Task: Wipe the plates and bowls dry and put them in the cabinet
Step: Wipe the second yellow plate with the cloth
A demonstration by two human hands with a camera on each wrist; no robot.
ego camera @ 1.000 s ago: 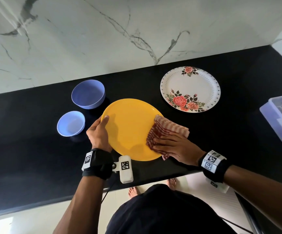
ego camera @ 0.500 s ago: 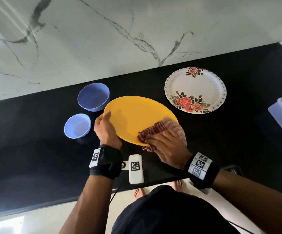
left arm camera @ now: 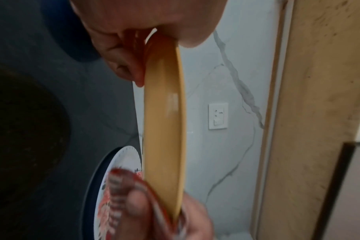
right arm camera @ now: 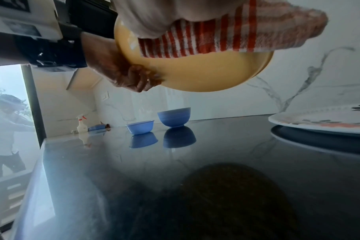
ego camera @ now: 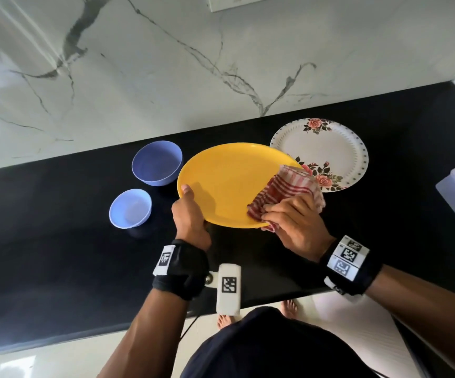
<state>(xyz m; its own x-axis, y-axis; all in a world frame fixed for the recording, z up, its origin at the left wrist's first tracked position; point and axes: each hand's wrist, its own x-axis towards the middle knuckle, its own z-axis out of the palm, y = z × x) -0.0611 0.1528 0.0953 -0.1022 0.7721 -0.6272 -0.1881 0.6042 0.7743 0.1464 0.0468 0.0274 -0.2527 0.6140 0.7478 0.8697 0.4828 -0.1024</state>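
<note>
Left hand (ego camera: 190,216) grips the yellow plate (ego camera: 229,184) by its left rim, face up, nearly level above the worktop (ego camera: 57,241); right hand (ego camera: 294,225) pinches the striped cloth (ego camera: 289,192) over its right edge.

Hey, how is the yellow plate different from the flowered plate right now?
The yellow plate is plain; the flowered plate is white with roses. The yellow plate is held above the counter by the left hand, with the right hand pinching a striped cloth onto it; the flowered plate lies flat, untouched. Both are round.
</note>
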